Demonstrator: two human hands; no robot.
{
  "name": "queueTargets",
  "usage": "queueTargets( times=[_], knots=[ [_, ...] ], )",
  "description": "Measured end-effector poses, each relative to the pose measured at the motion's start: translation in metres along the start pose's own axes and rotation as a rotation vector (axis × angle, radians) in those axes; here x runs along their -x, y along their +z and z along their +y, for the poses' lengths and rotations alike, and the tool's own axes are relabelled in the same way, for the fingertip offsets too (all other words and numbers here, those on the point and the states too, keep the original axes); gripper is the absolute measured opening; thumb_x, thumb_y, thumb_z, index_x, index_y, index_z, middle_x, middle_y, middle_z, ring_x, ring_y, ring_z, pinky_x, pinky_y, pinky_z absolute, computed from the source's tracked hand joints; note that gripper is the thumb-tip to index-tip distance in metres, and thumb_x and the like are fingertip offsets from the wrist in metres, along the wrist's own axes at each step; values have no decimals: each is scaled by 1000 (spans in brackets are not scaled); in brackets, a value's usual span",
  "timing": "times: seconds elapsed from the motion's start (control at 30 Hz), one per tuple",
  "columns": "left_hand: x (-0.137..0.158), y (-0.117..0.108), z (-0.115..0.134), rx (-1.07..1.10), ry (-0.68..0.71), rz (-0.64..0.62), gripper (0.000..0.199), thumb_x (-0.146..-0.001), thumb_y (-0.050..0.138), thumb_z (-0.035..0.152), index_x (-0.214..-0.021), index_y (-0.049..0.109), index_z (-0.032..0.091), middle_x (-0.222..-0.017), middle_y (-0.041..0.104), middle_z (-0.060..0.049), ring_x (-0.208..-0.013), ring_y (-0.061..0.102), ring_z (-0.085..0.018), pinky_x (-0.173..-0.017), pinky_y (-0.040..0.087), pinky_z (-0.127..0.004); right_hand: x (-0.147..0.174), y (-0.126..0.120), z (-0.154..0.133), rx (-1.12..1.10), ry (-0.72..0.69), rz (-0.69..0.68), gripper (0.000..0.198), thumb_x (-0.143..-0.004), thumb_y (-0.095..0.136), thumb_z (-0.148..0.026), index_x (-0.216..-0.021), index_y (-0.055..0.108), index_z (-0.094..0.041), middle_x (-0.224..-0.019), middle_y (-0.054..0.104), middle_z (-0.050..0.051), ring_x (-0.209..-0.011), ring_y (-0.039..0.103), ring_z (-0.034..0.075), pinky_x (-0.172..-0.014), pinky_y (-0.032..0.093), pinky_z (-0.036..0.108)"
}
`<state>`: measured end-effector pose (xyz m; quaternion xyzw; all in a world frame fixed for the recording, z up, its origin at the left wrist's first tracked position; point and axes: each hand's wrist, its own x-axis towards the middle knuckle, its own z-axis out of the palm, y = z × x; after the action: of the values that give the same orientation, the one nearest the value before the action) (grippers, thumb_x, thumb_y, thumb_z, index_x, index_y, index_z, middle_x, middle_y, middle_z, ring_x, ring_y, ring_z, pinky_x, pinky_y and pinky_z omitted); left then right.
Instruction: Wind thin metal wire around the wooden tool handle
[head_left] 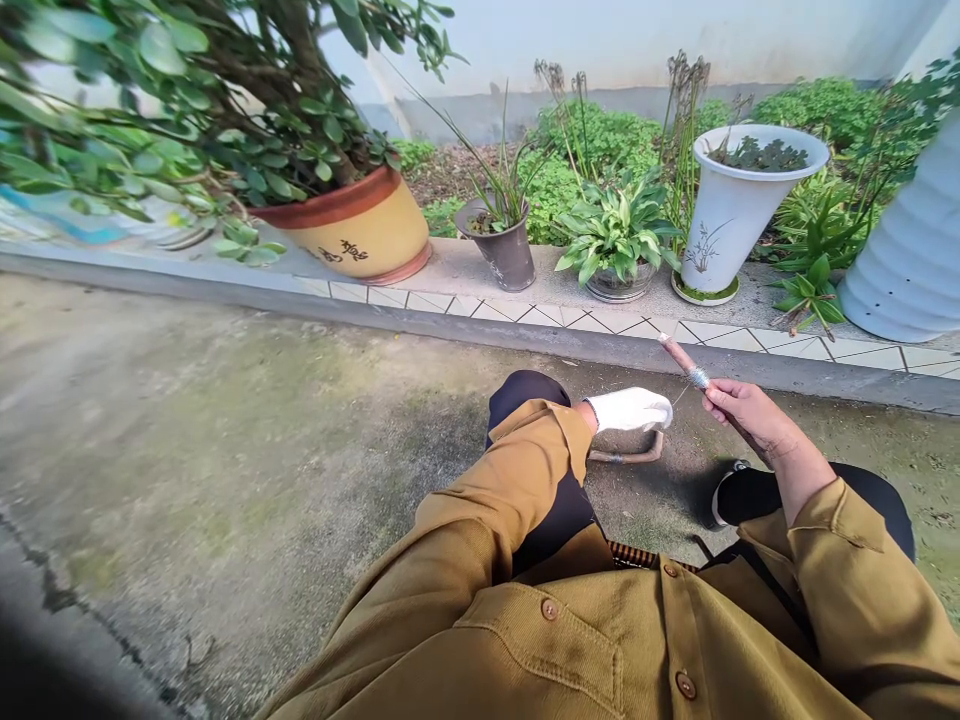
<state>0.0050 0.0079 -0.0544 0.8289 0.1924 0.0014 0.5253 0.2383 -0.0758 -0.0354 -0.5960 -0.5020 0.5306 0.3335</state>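
My right hand [746, 412], bare, is closed around a brown wooden stick [680, 355] that points up and to the left. Just beyond the fingers, silvery wire [698, 377] is wound round the stick. A thin strand runs from this winding down to my left hand [631, 408], which wears a white glove and has its fingers curled on the strand. Below the glove is a bent brown stick [637, 456] with a band of wire on it. Part of it is hidden, so I cannot tell whether the left hand touches it.
A tiled ledge [480, 308] crosses in front of me. On it stand a large yellow pot [367, 230], a small dark pot [511, 258], a leafy plant [619, 235] and a tall white planter [724, 225]. My knees flank the hands above the concrete ground [225, 430].
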Motion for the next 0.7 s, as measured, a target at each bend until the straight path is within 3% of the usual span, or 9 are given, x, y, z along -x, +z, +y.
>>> queueTargets(
  times=[0.1,0.17,0.23,0.37,0.47,0.53,0.7],
  knots=[
    [2,0,4,-45,12,-11,17,-92,51,22,-83,63,16,-65,55,2,-60,46,-10,-66,38,-24,-8,-4,9,337,105,96,26,-81,57,-45,-83,63,-20,-68,59,1,-55,48,14,-55,38,27],
    [5,0,9,-40,-16,10,15,-90,54,21,-81,65,16,-67,57,1,-64,49,-11,-67,39,-24,-11,-3,13,583,147,49,19,-80,58,-36,-83,67,-20,-66,61,2,-57,51,15,-58,39,29],
    [9,-1,17,-34,-40,27,12,-87,59,20,-78,66,17,-72,60,0,-70,52,-12,-69,41,-24,-8,3,14,679,190,-152,14,-78,61,-31,-80,69,-21,-63,61,2,-56,52,16,-57,39,30],
    [15,1,31,27,-74,18,11,-82,65,20,-71,67,20,-76,63,1,-76,56,-13,-70,42,-22,4,21,8,496,265,-640,16,-76,67,-35,-74,66,-19,-58,57,1,-49,46,13,-49,36,28],
    [14,2,32,121,-58,18,9,-82,65,22,-75,67,18,-76,63,0,-72,54,-12,-70,43,-23,12,22,-3,334,182,-791,27,-80,67,-44,-77,64,-18,-64,58,0,-53,46,11,-50,35,25],
    [11,0,29,153,-50,43,11,-84,63,25,-81,67,15,-75,61,-1,-68,52,-11,-68,44,-24,15,14,-10,225,98,-738,34,-82,65,-51,-84,65,-18,-70,58,-1,-57,45,10,-53,37,24],
    [5,-5,19,185,-45,127,27,-92,50,36,-93,65,13,-68,54,0,-61,47,-10,-61,40,-23,13,-10,-15,-230,-120,-123,42,-80,68,-56,-98,65,-18,-72,53,0,-57,42,10,-53,38,25]
  ],
)
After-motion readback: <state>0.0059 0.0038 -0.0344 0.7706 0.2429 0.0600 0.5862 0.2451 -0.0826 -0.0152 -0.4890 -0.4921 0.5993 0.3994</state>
